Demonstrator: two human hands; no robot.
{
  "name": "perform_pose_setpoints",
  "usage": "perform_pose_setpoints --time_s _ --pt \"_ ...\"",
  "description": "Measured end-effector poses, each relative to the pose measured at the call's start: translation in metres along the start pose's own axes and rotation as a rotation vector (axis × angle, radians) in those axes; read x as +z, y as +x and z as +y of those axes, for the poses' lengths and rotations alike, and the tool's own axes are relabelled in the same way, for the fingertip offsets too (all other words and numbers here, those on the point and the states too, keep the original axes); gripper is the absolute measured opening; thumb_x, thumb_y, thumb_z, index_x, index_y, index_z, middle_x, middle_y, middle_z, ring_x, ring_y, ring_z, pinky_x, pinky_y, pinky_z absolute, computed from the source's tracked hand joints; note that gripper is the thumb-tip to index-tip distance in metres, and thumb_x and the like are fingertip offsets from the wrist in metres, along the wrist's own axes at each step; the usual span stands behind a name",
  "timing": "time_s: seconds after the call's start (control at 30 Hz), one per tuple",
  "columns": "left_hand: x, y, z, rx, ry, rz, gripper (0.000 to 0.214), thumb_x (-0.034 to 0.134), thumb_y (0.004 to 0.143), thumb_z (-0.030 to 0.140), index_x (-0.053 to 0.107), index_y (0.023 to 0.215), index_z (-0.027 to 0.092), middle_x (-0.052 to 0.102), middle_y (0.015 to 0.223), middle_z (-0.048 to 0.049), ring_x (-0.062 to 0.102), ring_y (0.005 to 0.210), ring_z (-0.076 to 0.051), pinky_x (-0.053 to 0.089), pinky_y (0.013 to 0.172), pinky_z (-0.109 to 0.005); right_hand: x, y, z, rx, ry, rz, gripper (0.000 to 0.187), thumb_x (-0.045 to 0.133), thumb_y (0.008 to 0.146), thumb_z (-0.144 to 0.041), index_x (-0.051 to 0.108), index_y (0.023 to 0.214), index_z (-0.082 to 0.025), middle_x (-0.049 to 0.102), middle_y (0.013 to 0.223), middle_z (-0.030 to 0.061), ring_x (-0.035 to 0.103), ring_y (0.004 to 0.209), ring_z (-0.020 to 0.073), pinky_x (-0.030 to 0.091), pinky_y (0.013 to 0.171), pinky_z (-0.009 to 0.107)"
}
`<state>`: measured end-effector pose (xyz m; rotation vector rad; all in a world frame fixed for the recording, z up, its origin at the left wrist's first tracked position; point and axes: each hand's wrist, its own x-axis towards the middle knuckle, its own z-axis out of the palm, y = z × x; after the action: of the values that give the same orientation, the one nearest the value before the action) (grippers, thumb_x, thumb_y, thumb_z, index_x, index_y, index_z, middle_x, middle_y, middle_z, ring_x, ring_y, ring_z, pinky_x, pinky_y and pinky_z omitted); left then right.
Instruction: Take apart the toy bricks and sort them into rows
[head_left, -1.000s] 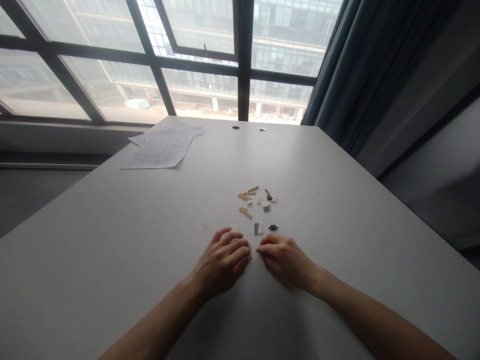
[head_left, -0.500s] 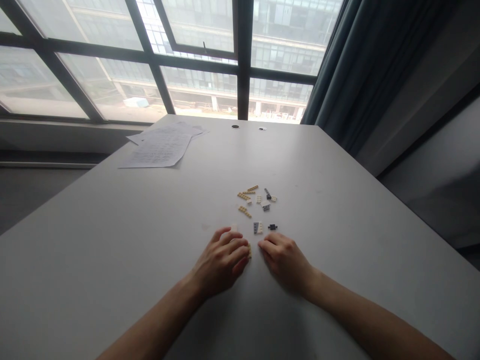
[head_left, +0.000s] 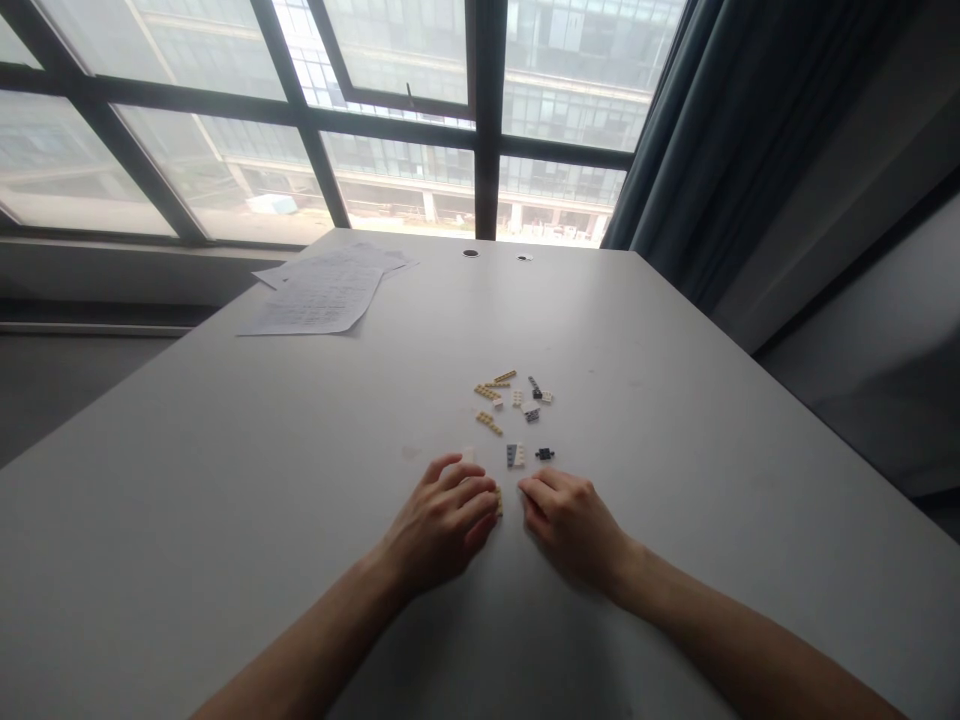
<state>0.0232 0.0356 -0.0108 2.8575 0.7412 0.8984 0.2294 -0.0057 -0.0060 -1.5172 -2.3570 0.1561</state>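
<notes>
Tan studded plate (head_left: 499, 499), pinched at table level, lower centre of the frame.
Left hand (head_left: 442, 522): fingers curled, tips closed on the plate, which rests on the grey table (head_left: 675, 420). Right hand (head_left: 571, 520): fingers curled, tips just beside the plate; contact cannot be told. Just above the hands: a white piece (head_left: 469, 455), a grey-and-white piece (head_left: 515, 456), a black piece (head_left: 545, 454); higher, scattered loose pieces (head_left: 514, 397). Papers (head_left: 322, 295), upper left. Step judged: seating or steadying the plate. Further handling calls for a fine fingertip grip; the piece is small.
</notes>
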Motion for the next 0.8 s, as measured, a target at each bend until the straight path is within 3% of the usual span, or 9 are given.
perform_pose_setpoints --time_s 0.23,0.37,0.5,0.67,0.8 --pt "-0.001 0.001 0.001 0.002 -0.002 -0.009 0.012 0.056 0.087 0.017 0.064 0.093 0.023 0.071 0.098 -0.0019 0.061 0.097 -0.019 0.035 0.102 -0.042 0.004 0.0 -0.002 -0.078 -0.119 -0.004 0.014 0.052 0.084 -0.005 0.059 0.087 -0.016 0.063 0.084 0.0066 0.056 0.077 0.0185 0.04 0.069 0.028" --pt "-0.002 0.002 0.001 0.007 0.0 -0.005 0.012 0.056 0.087 0.017 0.065 0.093 0.023 0.071 0.097 -0.0018 0.061 0.096 -0.018 0.036 0.1 -0.041 0.005 0.001 -0.003 -0.047 -0.132 -0.023 0.014 0.051 0.084 -0.006 0.061 0.089 -0.015 0.063 0.084 0.0073 0.056 0.077 0.0195 0.04 0.068 0.029" --pt "-0.001 0.002 0.0 0.01 -0.009 -0.003 0.012 0.056 0.087 0.017 0.064 0.094 0.022 0.071 0.098 -0.0017 0.061 0.097 -0.019 0.036 0.1 -0.041 -0.004 0.003 -0.001 0.048 0.017 -0.018 0.017 0.049 0.09 -0.016 0.064 0.098 -0.015 0.064 0.086 0.0067 0.057 0.08 0.0189 0.042 0.073 0.029" --pt "-0.001 0.001 0.0 0.004 -0.028 0.003 0.012 0.056 0.087 0.016 0.064 0.094 0.022 0.071 0.099 -0.0018 0.061 0.097 -0.018 0.036 0.1 -0.041 -0.02 0.006 0.013 0.116 0.247 -0.095 0.042 0.057 0.077 -0.008 0.065 0.117 -0.018 0.064 0.087 0.0028 0.057 0.072 0.0135 0.044 0.071 0.023" --pt "0.0 0.0 0.0 -0.023 -0.045 0.002 0.006 0.057 0.087 0.018 0.061 0.09 0.021 0.071 0.099 -0.0023 0.061 0.098 -0.018 0.037 0.099 -0.04 -0.023 0.007 0.019 0.104 0.301 -0.154 0.041 0.061 0.076 -0.011 0.066 0.116 -0.02 0.063 0.085 0.0017 0.057 0.068 0.0122 0.044 0.069 0.023"
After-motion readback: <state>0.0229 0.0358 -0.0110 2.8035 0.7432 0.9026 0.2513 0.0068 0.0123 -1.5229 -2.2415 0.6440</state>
